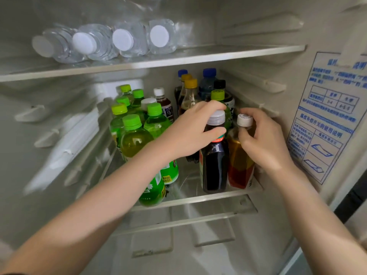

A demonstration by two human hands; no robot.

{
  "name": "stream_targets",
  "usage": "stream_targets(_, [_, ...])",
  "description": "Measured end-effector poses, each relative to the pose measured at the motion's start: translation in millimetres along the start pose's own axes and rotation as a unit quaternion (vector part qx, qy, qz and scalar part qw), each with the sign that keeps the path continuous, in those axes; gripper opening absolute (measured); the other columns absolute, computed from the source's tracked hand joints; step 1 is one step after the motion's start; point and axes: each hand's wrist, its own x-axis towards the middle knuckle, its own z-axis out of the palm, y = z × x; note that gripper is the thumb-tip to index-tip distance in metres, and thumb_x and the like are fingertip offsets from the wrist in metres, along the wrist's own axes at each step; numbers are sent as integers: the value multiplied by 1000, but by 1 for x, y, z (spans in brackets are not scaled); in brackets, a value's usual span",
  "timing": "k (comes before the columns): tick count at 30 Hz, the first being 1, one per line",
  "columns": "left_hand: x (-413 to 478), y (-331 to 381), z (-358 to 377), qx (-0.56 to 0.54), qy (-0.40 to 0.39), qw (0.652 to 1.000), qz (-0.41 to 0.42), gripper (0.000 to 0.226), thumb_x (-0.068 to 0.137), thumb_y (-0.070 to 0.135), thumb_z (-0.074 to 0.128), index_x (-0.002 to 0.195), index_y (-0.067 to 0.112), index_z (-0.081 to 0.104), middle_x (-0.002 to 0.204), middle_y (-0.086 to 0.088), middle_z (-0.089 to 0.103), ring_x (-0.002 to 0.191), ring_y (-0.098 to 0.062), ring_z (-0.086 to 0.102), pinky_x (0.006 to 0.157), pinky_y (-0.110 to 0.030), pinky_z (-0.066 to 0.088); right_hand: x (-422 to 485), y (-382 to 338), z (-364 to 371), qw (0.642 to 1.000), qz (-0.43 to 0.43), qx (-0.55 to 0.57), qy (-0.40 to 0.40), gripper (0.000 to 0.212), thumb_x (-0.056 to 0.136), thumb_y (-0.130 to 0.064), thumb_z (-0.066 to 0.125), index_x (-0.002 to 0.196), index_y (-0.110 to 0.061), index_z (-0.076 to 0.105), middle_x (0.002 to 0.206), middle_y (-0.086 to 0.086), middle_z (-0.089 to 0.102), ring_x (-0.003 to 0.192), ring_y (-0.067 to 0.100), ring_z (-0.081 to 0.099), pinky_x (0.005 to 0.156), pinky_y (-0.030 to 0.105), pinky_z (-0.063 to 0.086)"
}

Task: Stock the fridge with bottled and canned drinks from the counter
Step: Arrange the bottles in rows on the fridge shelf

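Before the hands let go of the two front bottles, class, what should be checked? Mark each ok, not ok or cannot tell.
1. Left hand grips the dark bottle at its neck: ok.
2. Right hand holds the amber bottle below its cap: ok.
3. Both bottles upright, caps on: ok.
4. Bases fully down on the shelf: cannot tell.
5. Gap beside the green-capped bottles: ok.

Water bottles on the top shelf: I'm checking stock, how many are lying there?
4, all lying side by side on the upper shelf, caps facing out: one water bottle far left, the next, the third, the last rightmost. Others may be hidden behind.
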Motion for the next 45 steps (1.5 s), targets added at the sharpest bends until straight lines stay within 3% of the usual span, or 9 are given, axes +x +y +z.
stream_targets(6, [-23,1,4,-33,73,997,8,39,91,27,59,129,27,47,127,9,49,104,0,44,74,-7,33,-2,3,-1,1000,-16,-1,4,41,88,-9,57,127,-18,54,116,-5,61,101,-2,46,88,14,34])
stream_targets(10, [-45,-3,-1,-49,107,993,-14,40,91,27,59,130,28,48,130,12,46,114,3,41,86,-19,40,-4,5,3,999,-33,-9,24,41,87,-12,59,128,-18,55,121,-2,61,105,0,47,92,18,35])
stream_targets(17, [-74,-3,-16,-32,130,991,5,41,89,26,61,129,29,50,124,18,47,114,3,43,86,-23,43,-4,6,10,997,-34,4,68,42,83,-15,66,124,-18,59,119,-1,63,107,6,55,94,20,40])
stream_targets(20, [-87,-7,-24,-69,164,984,-4,40,87,30,60,126,33,51,120,22,50,113,6,47,88,-20,45,-6,2,15,995,-24,4,96,41,82,-16,68,122,-16,61,117,1,64,107,12,58,94,24,43])
stream_targets(24, [-92,-12,-39,-170,191,966,-34,37,86,28,60,120,38,52,120,17,58,112,-6,56,86,-25,48,-14,-10,24,992,-60,10,110,38,80,-15,71,118,-13,64,113,2,65,103,8,57,92,24,44])
stream_targets(32, [-105,-26,-51,-135,284,949,22,28,89,27,54,116,33,52,109,24,54,104,-4,54,90,-20,39,-18,-44,64,988,-103,22,109,31,77,-15,73,107,-8,68,105,5,68,96,10,60,86,13,39])
stream_targets(36, [-113,-33,-46,-213,356,909,25,27,90,23,52,109,41,53,107,9,56,97,-10,55,86,-28,41,-12,-48,79,987,-85,36,128,29,77,-16,74,105,-10,68,103,3,68,96,13,61,84,12,38])
stream_targets(41, [-114,-38,-40,-257,397,881,13,24,93,21,49,108,39,51,104,10,54,92,-7,54,82,-26,42,-9,-45,91,985,-96,34,136,28,80,-19,71,106,-8,67,104,4,66,96,11,59,82,-1,31])
stream_targets(45, [-115,-39,-34,-203,390,898,16,21,94,22,48,113,31,48,110,19,52,100,-1,51,89,-20,39,-8,-39,89,982,-133,38,130,34,83,-26,68,110,-5,65,108,9,56,100,6,48,88,13,38])
